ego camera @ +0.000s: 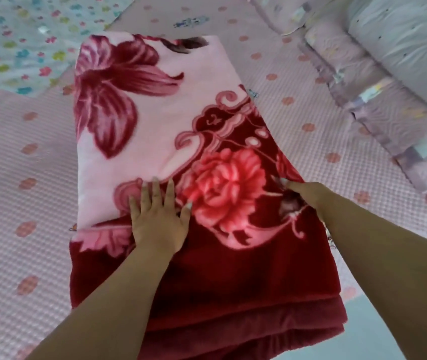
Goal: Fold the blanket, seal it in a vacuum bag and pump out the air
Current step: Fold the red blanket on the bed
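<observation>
The blanket (170, 157), red and pink with big flowers, lies folded in a long strip down the middle of the frame on the pink dotted bedspread (25, 203). The left hand (159, 216) presses flat on it, fingers spread wide. The right hand (302, 194) rests at its right edge; its grip I cannot tell. Rolled bedding (379, 105) sits upper right.

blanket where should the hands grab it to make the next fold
Probably at the near end of the blanket, where the stacked dark red layers show their edges. Come from the person's side, one hand at each near corner, and carry that end away toward the far pink end. The left hand and right hand now rest further in.
</observation>
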`<state>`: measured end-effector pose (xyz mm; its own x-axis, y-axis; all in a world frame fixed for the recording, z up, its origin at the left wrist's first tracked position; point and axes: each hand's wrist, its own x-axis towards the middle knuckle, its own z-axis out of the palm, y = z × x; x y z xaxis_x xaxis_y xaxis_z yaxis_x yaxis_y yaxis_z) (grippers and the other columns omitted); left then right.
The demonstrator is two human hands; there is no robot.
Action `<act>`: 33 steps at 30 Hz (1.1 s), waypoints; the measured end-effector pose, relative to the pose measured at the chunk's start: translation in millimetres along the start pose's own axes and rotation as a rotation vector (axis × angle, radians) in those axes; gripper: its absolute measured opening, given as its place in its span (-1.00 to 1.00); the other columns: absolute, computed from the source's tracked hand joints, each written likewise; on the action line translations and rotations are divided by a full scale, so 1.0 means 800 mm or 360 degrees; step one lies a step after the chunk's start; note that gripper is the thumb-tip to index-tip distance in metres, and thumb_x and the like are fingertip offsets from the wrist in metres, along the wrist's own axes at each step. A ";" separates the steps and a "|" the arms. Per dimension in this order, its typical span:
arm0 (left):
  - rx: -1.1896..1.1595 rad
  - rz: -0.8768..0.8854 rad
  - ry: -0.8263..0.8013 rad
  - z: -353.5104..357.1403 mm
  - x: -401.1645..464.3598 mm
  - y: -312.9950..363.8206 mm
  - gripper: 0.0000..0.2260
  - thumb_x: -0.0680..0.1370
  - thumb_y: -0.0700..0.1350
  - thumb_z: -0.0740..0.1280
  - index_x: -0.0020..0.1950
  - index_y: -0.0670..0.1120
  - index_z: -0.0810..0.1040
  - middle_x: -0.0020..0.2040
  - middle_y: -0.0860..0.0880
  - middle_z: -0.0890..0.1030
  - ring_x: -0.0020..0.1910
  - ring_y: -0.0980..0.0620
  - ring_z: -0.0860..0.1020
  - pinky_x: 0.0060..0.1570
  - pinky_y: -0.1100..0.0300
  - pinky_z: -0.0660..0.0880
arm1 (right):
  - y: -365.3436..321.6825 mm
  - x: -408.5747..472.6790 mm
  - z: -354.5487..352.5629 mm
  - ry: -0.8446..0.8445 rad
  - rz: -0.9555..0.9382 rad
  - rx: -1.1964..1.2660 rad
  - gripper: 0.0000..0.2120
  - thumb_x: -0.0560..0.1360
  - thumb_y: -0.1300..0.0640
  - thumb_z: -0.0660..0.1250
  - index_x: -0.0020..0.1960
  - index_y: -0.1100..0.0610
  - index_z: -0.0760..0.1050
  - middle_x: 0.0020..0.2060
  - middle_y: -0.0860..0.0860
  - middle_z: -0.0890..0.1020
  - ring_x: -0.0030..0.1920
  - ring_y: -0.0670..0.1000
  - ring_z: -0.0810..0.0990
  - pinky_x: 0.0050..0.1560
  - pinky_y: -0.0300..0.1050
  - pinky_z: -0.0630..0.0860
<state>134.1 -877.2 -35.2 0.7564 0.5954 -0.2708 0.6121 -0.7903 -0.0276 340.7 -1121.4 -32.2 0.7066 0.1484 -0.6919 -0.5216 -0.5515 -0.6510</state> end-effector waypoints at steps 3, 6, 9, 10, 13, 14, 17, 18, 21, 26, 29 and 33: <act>-0.0010 -0.0002 0.0048 0.003 0.009 -0.005 -0.32 0.51 0.32 -0.28 0.57 0.05 -0.18 0.58 -0.08 -0.15 0.55 -0.09 -0.19 0.45 -0.13 -0.25 | 0.011 -0.013 0.005 -0.0151 0.0065 -0.0059 -0.56 0.23 -0.28 0.49 -0.23 0.11 0.68 -0.20 0.15 0.71 -0.30 0.05 0.66 -0.18 -0.09 0.52; -0.0029 -0.0004 0.0173 -0.001 0.004 -0.021 -0.32 0.51 0.32 -0.25 0.57 0.02 -0.13 0.59 -0.07 -0.10 0.55 -0.09 -0.13 0.45 -0.12 -0.24 | 0.012 -0.016 0.005 -0.0010 0.0109 -0.0299 -0.43 0.25 -0.32 0.48 -0.08 0.17 0.64 -0.04 0.20 0.67 -0.15 0.14 0.64 -0.09 -0.02 0.52; -0.0012 -0.0094 0.0233 0.000 -0.032 -0.046 -0.30 0.53 0.30 -0.23 0.58 -0.04 -0.13 0.58 -0.14 -0.05 0.55 -0.15 -0.10 0.47 -0.14 -0.22 | -0.004 -0.020 0.034 0.0703 -0.0116 -0.0869 -0.17 0.39 -0.30 0.38 0.33 0.34 0.31 0.22 0.30 0.50 0.24 0.28 0.48 0.26 0.10 0.40; -0.0007 -0.0132 0.0226 0.003 -0.046 -0.057 -0.29 0.53 0.31 -0.23 0.57 -0.06 -0.15 0.58 -0.16 -0.06 0.55 -0.17 -0.10 0.48 -0.15 -0.21 | -0.013 -0.029 0.054 0.0850 -0.0330 -0.1017 -0.22 0.45 -0.26 0.31 0.36 0.34 0.26 0.28 0.31 0.45 0.30 0.29 0.41 0.32 0.12 0.33; -0.0089 -0.0260 0.0162 0.014 -0.079 -0.090 -0.28 0.53 0.32 -0.23 0.56 -0.07 -0.22 0.57 -0.19 -0.13 0.54 -0.20 -0.14 0.48 -0.18 -0.16 | -0.039 -0.067 0.132 0.0735 -0.0850 -0.1039 -0.30 0.52 -0.20 0.22 0.45 0.28 0.21 0.38 0.26 0.37 0.41 0.24 0.30 0.41 0.10 0.19; -0.0198 -0.0286 0.0167 0.018 -0.087 -0.100 -0.28 0.53 0.32 -0.19 0.57 -0.07 -0.21 0.57 -0.18 -0.14 0.54 -0.19 -0.14 0.49 -0.17 -0.13 | -0.043 -0.079 0.161 0.0634 -0.0991 -0.1031 -0.32 0.53 -0.18 0.22 0.46 0.25 0.22 0.39 0.24 0.37 0.42 0.22 0.29 0.42 0.07 0.18; -0.0684 -0.0315 0.0168 0.023 -0.112 -0.132 -0.27 0.55 0.30 -0.03 0.57 -0.03 -0.23 0.58 -0.13 -0.15 0.55 -0.15 -0.09 0.49 -0.09 0.02 | -0.052 -0.125 0.253 0.0201 -0.1407 -0.1153 -0.40 0.56 -0.15 0.21 0.46 0.19 0.27 0.39 0.15 0.41 0.41 0.15 0.32 0.42 0.02 0.21; -0.0856 -0.0322 0.0155 0.027 -0.124 -0.144 -0.27 0.55 0.29 0.00 0.57 -0.01 -0.24 0.58 -0.10 -0.12 0.55 -0.13 -0.03 0.48 -0.07 0.09 | -0.051 -0.140 0.281 0.0052 -0.1516 -0.1237 -0.42 0.57 -0.16 0.19 0.47 0.17 0.26 0.40 0.13 0.41 0.41 0.13 0.33 0.43 0.02 0.21; -0.1399 -0.0241 0.0023 0.046 -0.169 -0.182 -0.29 0.52 0.33 0.03 0.58 0.10 -0.12 0.56 0.01 0.15 0.49 0.01 0.23 0.43 -0.04 0.26 | -0.038 -0.172 0.350 -0.0207 -0.1711 -0.1492 -0.43 0.59 -0.19 0.12 0.50 0.09 0.23 0.45 0.08 0.36 0.46 0.07 0.26 0.48 0.06 0.08; -0.1988 0.0060 -0.0222 0.083 -0.244 -0.219 -0.31 0.43 0.38 0.26 0.50 0.32 0.10 0.37 0.34 0.40 0.32 0.32 0.39 0.27 0.23 0.39 | -0.013 -0.188 0.395 -0.0179 -0.1791 -0.1589 -0.47 0.58 -0.20 0.10 0.48 -0.01 0.26 0.51 0.01 0.26 0.51 0.01 0.17 0.50 0.10 -0.01; -0.2076 -0.0014 -0.0353 0.108 -0.260 -0.229 -0.18 0.29 0.31 0.45 0.49 0.23 0.22 0.35 0.27 0.45 0.33 0.27 0.40 0.35 0.18 0.36 | -0.008 -0.188 0.397 -0.0155 -0.1797 -0.1549 -0.49 0.59 -0.18 0.11 0.48 -0.01 0.27 0.51 0.01 0.26 0.51 0.01 0.16 0.51 0.10 -0.01; -0.1789 -0.0045 -0.0209 0.119 -0.247 -0.243 -0.35 0.34 0.12 0.53 0.39 0.14 0.43 0.26 0.24 0.51 0.23 0.23 0.44 0.26 0.24 0.35 | -0.010 -0.191 0.399 -0.0154 -0.1788 -0.1487 -0.52 0.60 -0.13 0.14 0.46 0.03 0.31 0.49 0.03 0.31 0.50 0.03 0.20 0.50 0.12 0.04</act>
<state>-156.4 -855.0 -68.0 0.7497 0.5387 -0.3844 0.5384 -0.1588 0.8276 84.5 -878.1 -21.3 0.4698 0.8827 -0.0105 0.7899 -0.4256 -0.4414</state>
